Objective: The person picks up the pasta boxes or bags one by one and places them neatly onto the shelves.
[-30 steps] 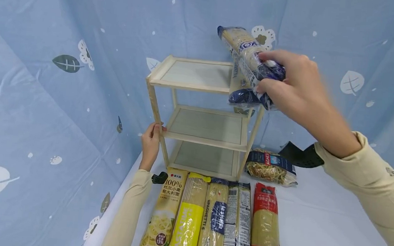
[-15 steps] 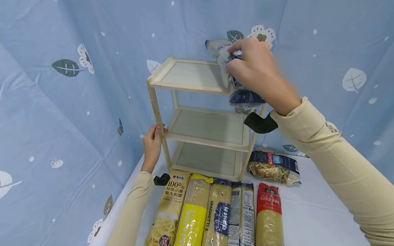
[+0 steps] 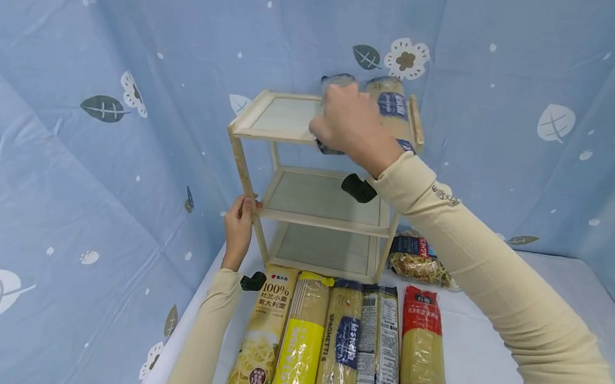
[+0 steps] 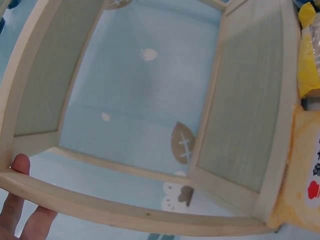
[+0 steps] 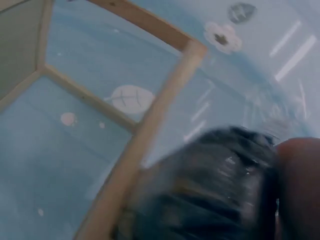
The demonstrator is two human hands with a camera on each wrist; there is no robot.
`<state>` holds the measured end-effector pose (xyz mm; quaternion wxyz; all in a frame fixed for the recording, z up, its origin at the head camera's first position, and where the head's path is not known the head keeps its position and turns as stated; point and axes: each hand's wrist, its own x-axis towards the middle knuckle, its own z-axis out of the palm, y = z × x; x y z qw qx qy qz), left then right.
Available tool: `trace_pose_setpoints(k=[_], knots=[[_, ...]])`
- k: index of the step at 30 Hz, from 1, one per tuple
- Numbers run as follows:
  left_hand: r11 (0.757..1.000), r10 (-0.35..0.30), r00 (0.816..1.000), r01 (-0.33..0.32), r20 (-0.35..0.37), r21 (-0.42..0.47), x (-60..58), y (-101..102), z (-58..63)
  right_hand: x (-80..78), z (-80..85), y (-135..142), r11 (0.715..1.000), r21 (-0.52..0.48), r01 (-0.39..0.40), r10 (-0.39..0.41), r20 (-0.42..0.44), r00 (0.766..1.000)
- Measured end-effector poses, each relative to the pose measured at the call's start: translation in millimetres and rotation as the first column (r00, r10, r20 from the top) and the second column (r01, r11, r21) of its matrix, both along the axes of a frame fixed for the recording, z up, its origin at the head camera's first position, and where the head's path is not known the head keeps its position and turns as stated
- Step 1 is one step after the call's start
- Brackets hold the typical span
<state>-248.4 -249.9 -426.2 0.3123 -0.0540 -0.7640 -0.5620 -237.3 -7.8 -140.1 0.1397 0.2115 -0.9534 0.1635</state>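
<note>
My right hand (image 3: 348,120) grips a clear bag of pasta with dark blue ends (image 3: 339,80) at the top board of a small wooden shelf rack (image 3: 286,118). The hand covers most of this bag; its dark crinkled end (image 5: 215,185) looks blurred in the right wrist view. Just right of it, a second pasta bag with a blue label (image 3: 392,105) lies on the same board. My left hand (image 3: 238,229) holds the rack's left front post at middle-board height, and its fingers (image 4: 37,222) wrap the wood in the left wrist view.
Several spaghetti packs lie in a row before the rack, from a cream pack (image 3: 264,333) and a yellow pack (image 3: 299,348) to a red pack (image 3: 425,352). A navy AGNESI bag (image 3: 416,258) lies right of the rack. A blue patterned curtain (image 3: 509,111) hangs behind.
My right hand has moved left and slightly down with its pasta bag, from above the rack's right side to the top board. The left hand keeps its hold on the post.
</note>
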Motion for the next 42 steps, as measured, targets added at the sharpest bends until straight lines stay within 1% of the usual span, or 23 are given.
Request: trace_pose_setpoints(k=[3, 8, 12, 15, 19, 20, 21, 24, 27, 28, 32, 37, 42], knots=[[1.000, -0.001, 1.000, 0.001, 0.000, -0.001, 2.0, -2, 0.1, 1.7, -7.0, -12, 0.995, 0.090, 0.032, -0.031, -0.011, 0.999], [1.000, -0.016, 1.000, 0.016, -0.027, -0.001, 5.1, -3, 4.1, 4.8, -11.3, -24, 0.991, 0.114, 0.066, -0.060, -0.059, 0.997], [1.000, -0.024, 0.999, 0.024, -0.036, -0.010, 17.8, 3, 20.1, 7.3, -12.4, -26, 0.985, 0.149, 0.083, -0.073, -0.071, 0.995], [1.000, -0.018, 0.999, 0.017, -0.037, -0.015, 26.8, 8, 30.6, 10.6, -12.1, -26, 0.979, 0.186, 0.087, -0.081, -0.040, 0.996], [1.000, -0.013, 0.999, 0.013, -0.044, -0.009, 26.7, 8, 31.6, 15.6, -10.6, -24, 0.974, 0.213, 0.074, -0.081, 0.021, 0.997], [1.000, -0.013, 0.999, 0.013, -0.045, -0.007, 25.8, 7, 30.8, 16.7, -10.3, -23, 0.975, 0.211, 0.071, -0.078, 0.024, 0.997], [1.000, -0.012, 0.999, 0.012, -0.049, -0.003, 22.6, 6, 27.3, 18.1, -10.1, -22, 0.975, 0.210, 0.067, -0.074, 0.023, 0.997], [1.000, -0.013, 0.999, 0.013, -0.048, -0.005, 22.0, 6, 26.5, 21.9, -10.2, -19, 0.980, 0.194, 0.053, -0.054, -0.004, 0.999], [1.000, -0.018, 0.999, 0.017, -0.048, -0.005, 23.6, 6, 27.1, 26.6, -10.4, -17, 0.981, 0.189, 0.030, -0.026, -0.023, 0.999], [1.000, -0.020, 0.999, 0.020, -0.046, -0.006, 26.5, 7, 30.4, 28.1, -10.6, -16, 0.982, 0.190, 0.020, -0.015, -0.030, 0.999], [1.000, -0.028, 0.998, 0.028, -0.053, -0.005, 27.5, 5, 30.9, 36.1, -10.1, -9, 0.984, 0.175, -0.034, 0.042, -0.042, 0.998], [0.999, -0.047, 0.998, 0.046, -0.046, -0.012, 26.8, 2, 30.0, 46.3, -9.4, 5, 0.984, 0.140, -0.113, 0.120, -0.049, 0.992], [0.999, -0.034, 0.999, 0.033, -0.041, -0.018, 26.6, 1, 30.4, 54.9, -8.1, 19, 0.981, 0.109, -0.163, 0.172, -0.070, 0.983]])
